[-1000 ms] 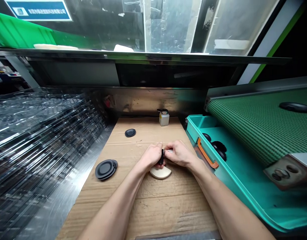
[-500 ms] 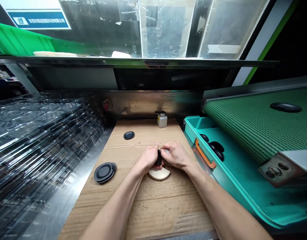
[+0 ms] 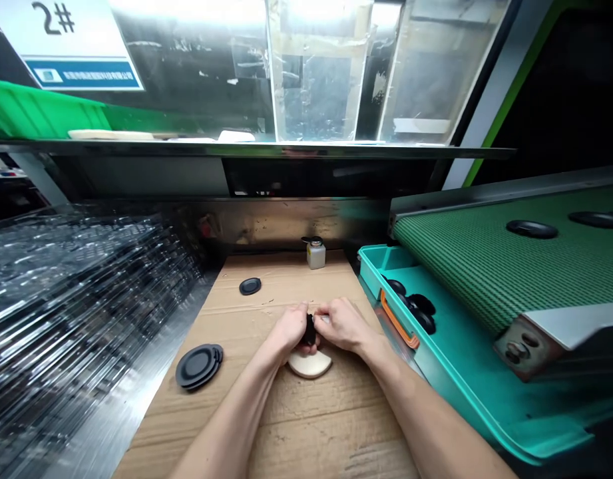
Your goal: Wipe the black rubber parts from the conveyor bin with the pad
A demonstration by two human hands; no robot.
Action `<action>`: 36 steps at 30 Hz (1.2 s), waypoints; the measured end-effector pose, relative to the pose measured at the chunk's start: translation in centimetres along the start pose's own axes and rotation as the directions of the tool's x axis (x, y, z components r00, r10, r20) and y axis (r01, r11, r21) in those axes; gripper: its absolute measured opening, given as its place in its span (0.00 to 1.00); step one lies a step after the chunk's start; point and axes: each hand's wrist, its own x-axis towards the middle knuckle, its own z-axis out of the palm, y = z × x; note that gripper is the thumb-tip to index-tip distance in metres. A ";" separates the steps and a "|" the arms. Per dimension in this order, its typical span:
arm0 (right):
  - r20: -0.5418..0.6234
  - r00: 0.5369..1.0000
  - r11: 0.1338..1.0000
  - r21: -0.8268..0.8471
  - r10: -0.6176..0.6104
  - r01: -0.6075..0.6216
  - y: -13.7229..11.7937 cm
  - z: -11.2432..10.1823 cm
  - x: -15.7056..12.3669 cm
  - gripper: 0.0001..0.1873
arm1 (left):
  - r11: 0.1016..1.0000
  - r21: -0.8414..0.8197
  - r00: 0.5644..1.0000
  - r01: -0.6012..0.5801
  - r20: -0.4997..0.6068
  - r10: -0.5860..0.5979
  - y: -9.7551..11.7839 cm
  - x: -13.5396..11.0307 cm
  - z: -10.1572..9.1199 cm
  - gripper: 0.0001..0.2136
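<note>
My left hand [image 3: 290, 327] is closed on a black round part [image 3: 309, 330], holding it tilted on edge. My right hand [image 3: 343, 324] is closed against the same part from the right. Something small and whitish shows by its fingers, too hidden to name. Below the fingers a cream round pad [image 3: 310, 366] lies on the cardboard, its far side covered by my hands. To the left rests a small stack of flat black discs [image 3: 199, 367]. Another black disc [image 3: 250, 286] lies farther back on its own.
A small bottle [image 3: 316, 255] stands at the cardboard's [image 3: 331, 426] far edge. On the right, a teal bin [image 3: 466, 379] with black parts sits partly under a green conveyor belt [image 3: 466, 253], which carries black discs [image 3: 532, 229]. Clear plastic trays [image 3: 76, 286] are stacked left.
The camera view has tipped upward, so the bench appears lower. On the belt, the black discs have shifted left towards its end. Both hands stay together at the black part.
</note>
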 end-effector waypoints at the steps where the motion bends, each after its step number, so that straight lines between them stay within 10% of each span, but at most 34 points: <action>1: -0.022 1.000 1.000 0.004 0.013 -0.013 0.0 -0.1 0.0 0.12 | 0.997 -0.066 0.999 0.041 -0.002 -0.041 0.1 0.1 -0.4 0.22; 9: -0.079 0.970 0.956 -0.167 0.231 -0.241 1.4 0.0 0.2 0.12 | 0.737 -0.602 0.952 0.306 0.197 -0.234 1.2 0.5 -3.9 0.19; 25: -0.063 0.933 0.878 -0.320 0.355 -0.355 1.8 0.0 0.0 0.10 | 0.653 -0.690 0.950 0.313 0.229 -0.213 0.5 1.1 -4.3 0.21; 30: -0.222 0.958 0.984 0.060 0.180 -0.171 1.2 0.1 0.4 0.12 | 0.816 -0.538 0.978 0.209 0.112 -0.177 0.3 1.0 -3.3 0.24; 36: -0.141 0.960 0.875 0.459 0.241 -0.152 0.9 1.1 0.4 0.13 | 0.884 -0.428 0.982 0.186 0.113 -0.152 0.1 0.6 -2.8 0.24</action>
